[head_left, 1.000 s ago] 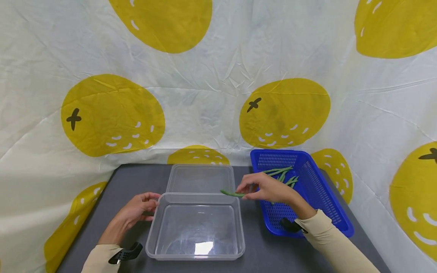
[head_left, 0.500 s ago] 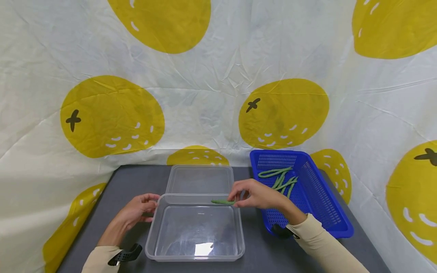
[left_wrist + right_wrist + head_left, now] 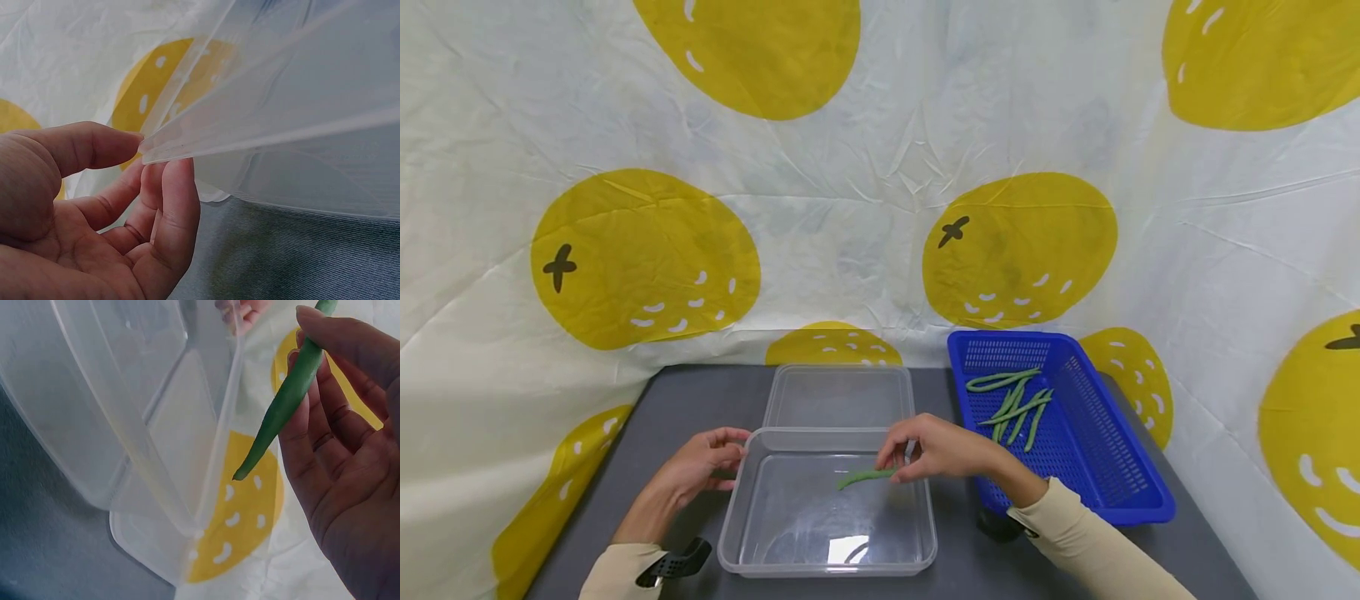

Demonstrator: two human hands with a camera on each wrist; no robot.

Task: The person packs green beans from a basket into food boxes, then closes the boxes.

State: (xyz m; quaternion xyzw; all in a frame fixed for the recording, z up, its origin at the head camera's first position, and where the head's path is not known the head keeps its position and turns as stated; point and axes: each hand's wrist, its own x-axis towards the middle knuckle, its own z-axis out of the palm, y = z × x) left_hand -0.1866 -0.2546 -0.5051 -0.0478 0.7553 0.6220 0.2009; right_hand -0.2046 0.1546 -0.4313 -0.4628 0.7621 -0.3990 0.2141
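My right hand (image 3: 943,450) pinches one green bean (image 3: 863,477) between thumb and fingers, above the right part of a clear plastic container (image 3: 790,517). In the right wrist view the bean (image 3: 284,403) slants downward, its free tip pointing toward the lower left. At the container's left side, my left hand (image 3: 700,462) pinches the rim. Its thumb lies over the rim corner and its fingers underneath in the left wrist view. No bean shows inside the container.
A flat clear lid (image 3: 838,396) lies behind the container on the dark table (image 3: 700,392). To the right stands a blue perforated basket (image 3: 1120,450) with several green beans (image 3: 1015,404) inside. A lemon-print cloth (image 3: 842,250) hangs at the back and sides.
My right hand has carried the green bean leftward and nearer, from the container's back right corner to over its inside. The left hand has stayed at the rim.
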